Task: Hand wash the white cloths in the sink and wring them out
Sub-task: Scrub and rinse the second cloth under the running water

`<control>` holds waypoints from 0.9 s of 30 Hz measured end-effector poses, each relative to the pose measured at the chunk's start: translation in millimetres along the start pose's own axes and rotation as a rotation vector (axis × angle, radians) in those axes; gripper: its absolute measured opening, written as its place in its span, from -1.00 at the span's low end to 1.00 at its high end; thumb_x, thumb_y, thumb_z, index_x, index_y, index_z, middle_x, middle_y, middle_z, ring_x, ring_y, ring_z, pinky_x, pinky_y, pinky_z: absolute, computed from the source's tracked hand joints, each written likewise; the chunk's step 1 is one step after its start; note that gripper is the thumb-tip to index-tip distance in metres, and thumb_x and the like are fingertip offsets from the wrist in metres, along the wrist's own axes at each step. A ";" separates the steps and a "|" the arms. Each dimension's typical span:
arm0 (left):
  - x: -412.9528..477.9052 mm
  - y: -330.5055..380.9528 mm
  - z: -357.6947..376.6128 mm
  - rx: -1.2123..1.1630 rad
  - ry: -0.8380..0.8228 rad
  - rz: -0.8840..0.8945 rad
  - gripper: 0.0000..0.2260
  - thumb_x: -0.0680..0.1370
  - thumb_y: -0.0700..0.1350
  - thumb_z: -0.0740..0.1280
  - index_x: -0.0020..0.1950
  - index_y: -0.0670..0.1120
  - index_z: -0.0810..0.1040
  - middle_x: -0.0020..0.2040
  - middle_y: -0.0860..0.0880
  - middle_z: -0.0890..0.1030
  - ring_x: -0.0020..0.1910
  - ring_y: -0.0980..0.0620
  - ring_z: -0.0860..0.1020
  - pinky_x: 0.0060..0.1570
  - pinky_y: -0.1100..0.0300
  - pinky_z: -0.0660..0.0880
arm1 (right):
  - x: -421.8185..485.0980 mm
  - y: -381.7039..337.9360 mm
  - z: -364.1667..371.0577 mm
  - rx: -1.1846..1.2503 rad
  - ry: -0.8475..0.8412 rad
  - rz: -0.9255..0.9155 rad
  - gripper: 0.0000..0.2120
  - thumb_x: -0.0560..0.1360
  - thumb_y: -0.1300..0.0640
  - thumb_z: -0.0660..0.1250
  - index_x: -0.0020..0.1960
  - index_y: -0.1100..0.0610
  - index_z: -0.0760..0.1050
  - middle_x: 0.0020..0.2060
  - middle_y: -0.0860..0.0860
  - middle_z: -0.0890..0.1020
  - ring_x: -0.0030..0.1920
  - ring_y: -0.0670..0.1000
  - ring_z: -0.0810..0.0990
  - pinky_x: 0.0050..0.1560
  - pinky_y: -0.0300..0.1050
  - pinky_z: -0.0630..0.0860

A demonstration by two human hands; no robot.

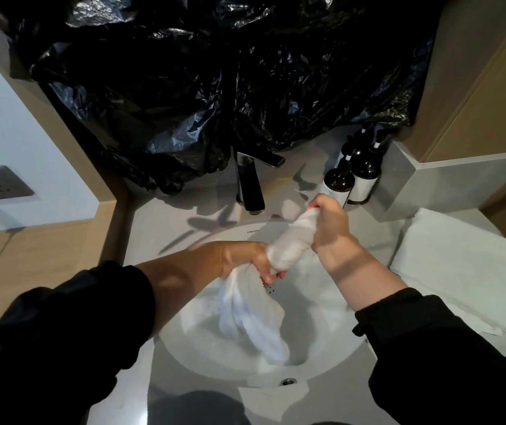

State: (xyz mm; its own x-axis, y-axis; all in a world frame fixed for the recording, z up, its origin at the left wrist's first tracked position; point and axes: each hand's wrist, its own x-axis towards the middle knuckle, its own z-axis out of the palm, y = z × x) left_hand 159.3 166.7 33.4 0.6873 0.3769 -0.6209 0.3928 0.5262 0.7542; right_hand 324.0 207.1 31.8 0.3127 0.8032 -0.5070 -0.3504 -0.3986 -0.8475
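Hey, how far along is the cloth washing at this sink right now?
Looks done: washing this white cloth, since it is now being wrung. In hand: the left hand and right hand grip it, the stretch between them twisted tight above the sink. Left: the tail below the left grip hangs loose, untwisted. Whether the white sheets at right are washed cloths, I cannot tell.

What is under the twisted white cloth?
The round white sink basin lies below the twisted white cloth. Its hanging end covers part of the bowl's bottom, hiding any drain there.
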 end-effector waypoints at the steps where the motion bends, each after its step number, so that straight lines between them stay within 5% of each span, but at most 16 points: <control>1: 3.8 -1.8 -0.4 0.016 0.026 0.007 -0.69 0.13 -0.31 0.38 -0.14 -0.21 0.49 -0.40 -0.01 0.55 -0.45 0.09 0.53 -0.38 0.30 0.50 | 0.7 -0.8 -0.8 -0.005 0.002 -0.017 -0.80 0.35 0.25 0.27 -0.38 0.13 0.29 -0.45 0.03 0.34 -0.41 0.04 0.35 -0.39 -0.23 0.27; 4: 10.2 -2.7 2.9 0.062 0.164 0.081 -0.80 0.24 -0.34 0.36 -0.16 -0.17 0.54 -0.31 -0.03 0.57 -0.35 0.07 0.56 -0.28 0.24 0.54 | 6.1 -7.2 -8.0 -0.030 -0.109 -0.045 -0.82 0.44 0.17 0.29 -0.33 0.16 0.42 -0.45 0.04 0.44 -0.38 0.05 0.45 -0.35 -0.18 0.38; 7: 10.5 -2.7 5.6 -0.086 0.214 0.183 -0.81 0.26 -0.33 0.35 -0.16 -0.17 0.52 -0.33 -0.05 0.55 -0.38 0.05 0.55 -0.30 0.23 0.53 | 14.1 -12.6 -38.6 0.100 -0.461 -0.017 -0.62 0.58 -0.06 0.10 -0.11 0.15 0.58 -0.29 0.09 0.61 -0.25 0.05 0.62 -0.23 -0.15 0.56; 13: 7.2 18.3 26.5 -0.434 0.049 0.447 -0.89 0.22 -0.28 0.45 -0.30 -0.14 0.64 -0.27 -0.07 0.59 -0.34 0.05 0.59 -0.23 0.23 0.57 | 10.6 34.2 -70.2 0.025 -0.613 0.250 -0.28 0.57 -0.31 -0.13 -0.03 0.08 0.71 -0.03 0.06 0.69 0.02 0.04 0.66 0.17 0.06 0.47; 17: 17.2 36.2 32.4 -0.556 0.041 0.490 -0.96 0.31 -0.26 0.40 -0.31 -0.14 0.61 -0.20 -0.11 0.64 -0.10 -0.05 0.64 0.18 0.04 0.48 | -28.4 39.9 -64.2 -0.213 -0.568 0.239 -0.63 0.68 0.10 0.00 -0.10 0.05 0.56 -0.14 0.00 0.61 0.00 -0.01 0.64 0.34 0.10 0.38; 18: 20.0 38.8 31.4 -0.558 0.105 0.494 -0.96 0.35 -0.26 0.38 -0.28 -0.14 0.59 -0.22 -0.10 0.63 -0.13 -0.04 0.65 0.16 0.03 0.49 | -26.2 42.4 -66.5 -0.218 -0.622 0.308 -0.60 0.67 0.02 0.02 -0.07 0.12 0.60 -0.11 0.08 0.64 0.11 0.14 0.60 0.33 0.14 0.38; 21: 24.5 47.3 32.8 -0.523 0.364 0.501 -0.88 0.50 -0.33 0.32 -0.17 -0.13 0.55 -0.33 -0.06 0.57 -0.34 0.02 0.59 -0.20 0.15 0.59 | -31.2 40.8 -74.9 -0.088 -0.908 0.507 -0.07 0.38 -0.51 0.01 0.27 0.27 0.50 0.16 0.32 0.57 0.17 0.34 0.55 0.24 0.24 0.43; 24: 31.3 48.5 34.9 -0.431 0.568 0.472 -0.89 0.49 -0.32 0.38 -0.16 -0.12 0.58 -0.36 -0.02 0.57 -0.37 0.05 0.56 -0.26 0.18 0.54 | -16.9 38.3 -93.6 -0.106 -1.194 0.412 -0.03 0.30 -0.39 0.35 0.46 0.23 0.24 0.26 0.21 0.52 0.19 0.15 0.56 0.29 0.10 0.41; 27: 37.6 46.8 44.9 -0.377 0.720 0.493 -0.89 0.46 -0.31 0.43 -0.21 -0.12 0.58 -0.37 0.01 0.57 -0.35 0.05 0.54 -0.23 0.19 0.50 | -31.3 29.4 -91.8 -0.500 -1.027 0.201 -0.15 0.11 -0.16 0.62 0.28 0.16 0.42 -0.04 0.03 0.65 -0.06 -0.04 0.64 0.00 -0.11 0.58</control>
State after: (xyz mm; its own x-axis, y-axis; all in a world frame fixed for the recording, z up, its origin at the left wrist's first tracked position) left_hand 231.0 171.2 55.0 0.1323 0.9352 -0.3286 -0.1502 0.3466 0.9259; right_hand 384.9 129.6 8.3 -0.6532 0.5953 -0.4679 0.1477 -0.5059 -0.8498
